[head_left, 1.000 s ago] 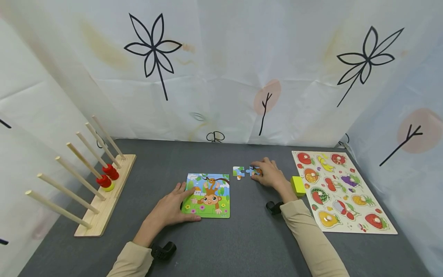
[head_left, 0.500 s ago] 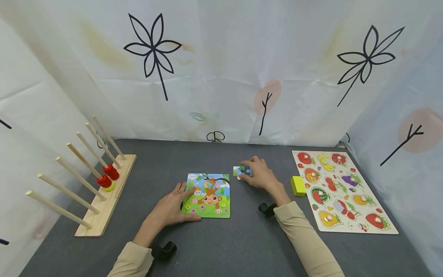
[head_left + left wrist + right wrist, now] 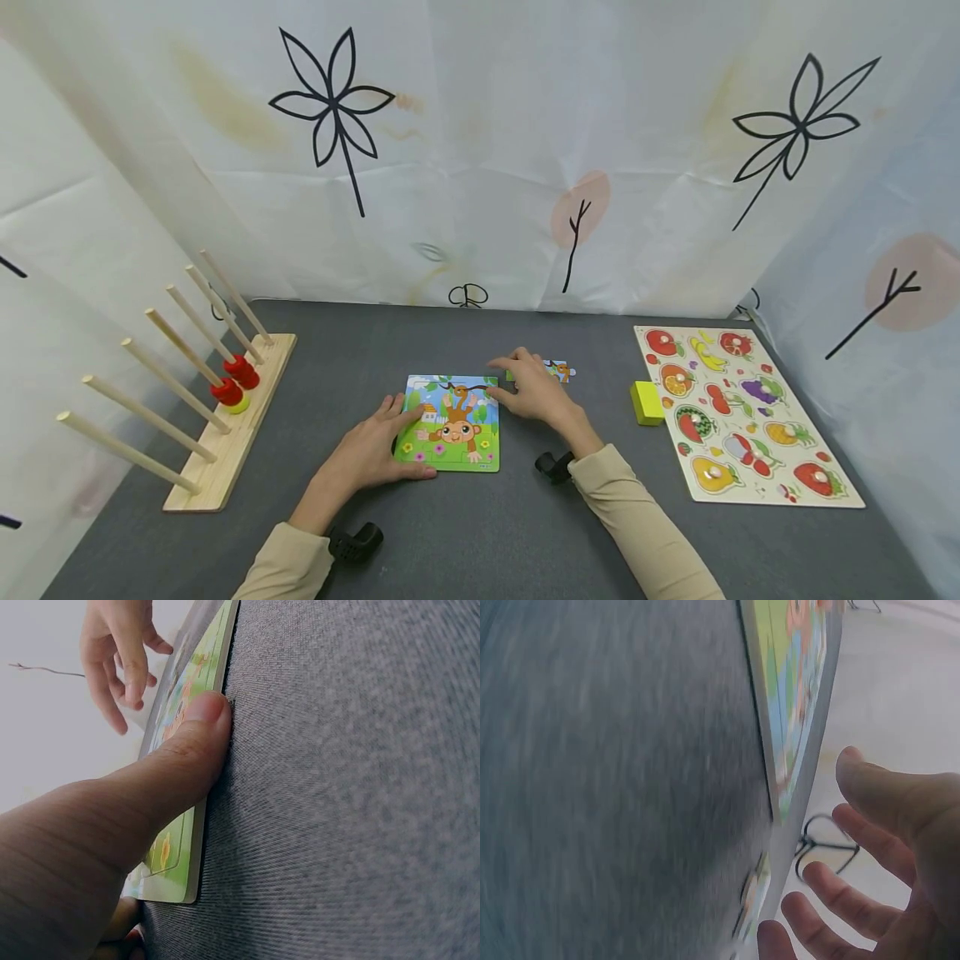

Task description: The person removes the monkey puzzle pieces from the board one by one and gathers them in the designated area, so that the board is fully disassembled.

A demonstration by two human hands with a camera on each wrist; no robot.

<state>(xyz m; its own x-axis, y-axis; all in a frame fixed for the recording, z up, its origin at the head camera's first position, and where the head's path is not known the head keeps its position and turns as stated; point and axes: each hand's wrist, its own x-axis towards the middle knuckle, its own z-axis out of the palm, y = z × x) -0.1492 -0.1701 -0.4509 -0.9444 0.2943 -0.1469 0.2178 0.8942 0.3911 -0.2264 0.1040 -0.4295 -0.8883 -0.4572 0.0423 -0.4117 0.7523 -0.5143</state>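
Note:
A square jigsaw puzzle with a cartoon monkey lies flat on the table. My left hand rests at its left side, thumb along the front edge and index finger reaching over the picture. In the left wrist view that thumb presses close to the puzzle's rim. My right hand hovers by the puzzle's right edge, fingers spread and holding nothing. Behind it, partly hidden, lie loose jigsaw pieces. In the right wrist view, relaxed fingers show beside the puzzle, with a loose piece below it.
On the left stands a wooden base with several upright pegs and red and yellow rings. A yellow block sits against a large fruit board on the right. A white patterned cloth hangs behind the table.
My right hand has moved left from the loose pieces to the puzzle's right edge, uncovering the right-hand piece. My left hand and the puzzle have stayed in place.

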